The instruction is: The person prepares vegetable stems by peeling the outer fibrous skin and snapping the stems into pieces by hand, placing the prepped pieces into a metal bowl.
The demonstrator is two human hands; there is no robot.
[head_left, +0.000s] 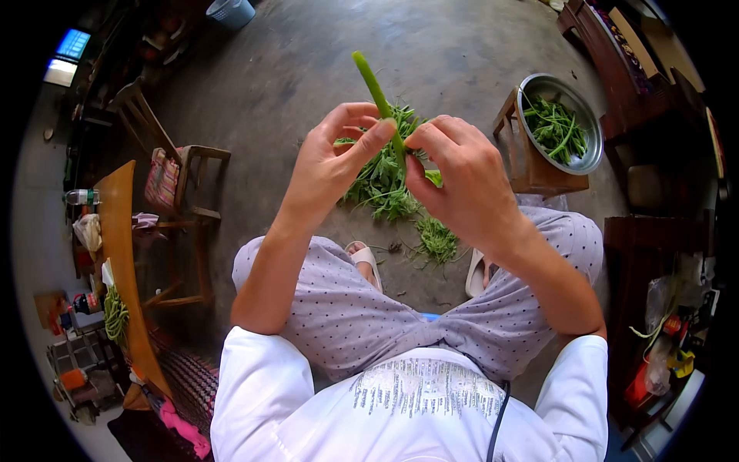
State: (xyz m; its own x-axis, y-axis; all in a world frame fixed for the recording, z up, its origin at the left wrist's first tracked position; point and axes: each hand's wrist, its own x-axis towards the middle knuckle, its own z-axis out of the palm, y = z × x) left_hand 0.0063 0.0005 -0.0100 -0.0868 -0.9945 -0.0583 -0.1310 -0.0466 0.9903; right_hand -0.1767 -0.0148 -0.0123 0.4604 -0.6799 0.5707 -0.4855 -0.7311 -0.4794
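Note:
A thick green stem (pixel 371 80) stands nearly upright between my hands, its top leaning left. My left hand (pixel 346 142) pinches it between thumb and fingers around its middle. At the stem's lower end, my right hand (pixel 462 165) has thumb and fingertips closed together, touching it; whether a thin strip is in that pinch I cannot make out. Behind and below my hands lies a pile of leafy greens (pixel 385 189) on the floor, partly hidden by them. A smaller heap of leaf scraps (pixel 437 239) lies nearer my feet.
On the right, a metal basin (pixel 597 146) of cut green stems (pixel 556 127) rests on a wooden stool (pixel 531 181). A wooden chair (pixel 185 165) and a table edge (pixel 115 231) stand left. A blue bucket (pixel 231 12) is at the back.

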